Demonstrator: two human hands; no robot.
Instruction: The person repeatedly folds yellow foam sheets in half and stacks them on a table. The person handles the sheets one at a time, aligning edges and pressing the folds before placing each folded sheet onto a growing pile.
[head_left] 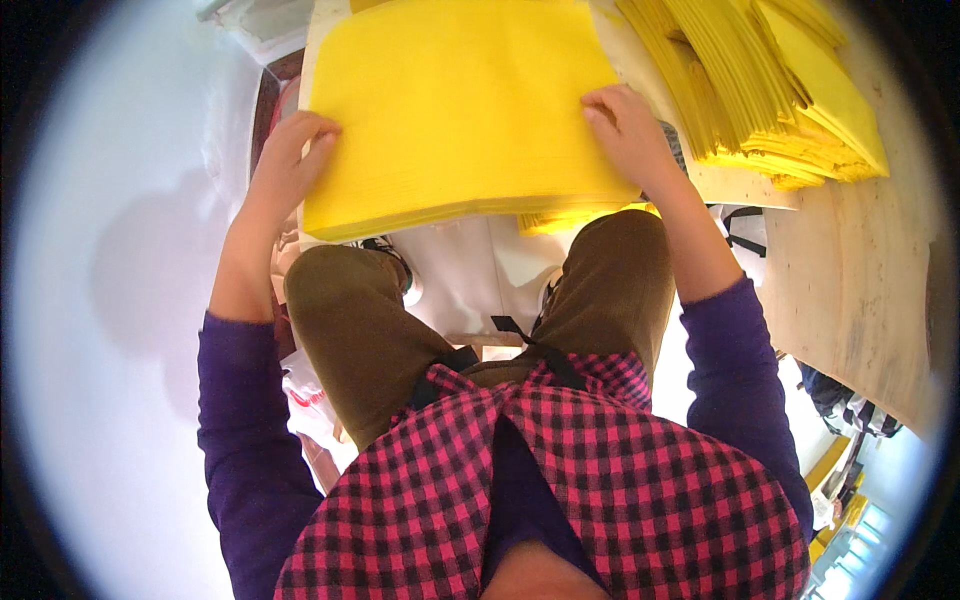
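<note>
A thick stack of flat yellow sheets [460,120], felt-like and layered along its near edge, lies in front of me and reaches over my knees. At its left edge is my left hand [295,155], closed, thumb and fingertips pinching the border of the top sheet. My right hand [632,135] is closed in the same way at the right edge, fingers curled with their tips on the yellow sheet. How many layers each hand grips is hidden.
Several folded yellow bundles [750,80] are piled on a wooden table [850,270] to the right. A white wall [130,300] stands close on the left. More yellow material [570,217] shows below the stack's near edge. A dark bag [835,400] is at the lower right.
</note>
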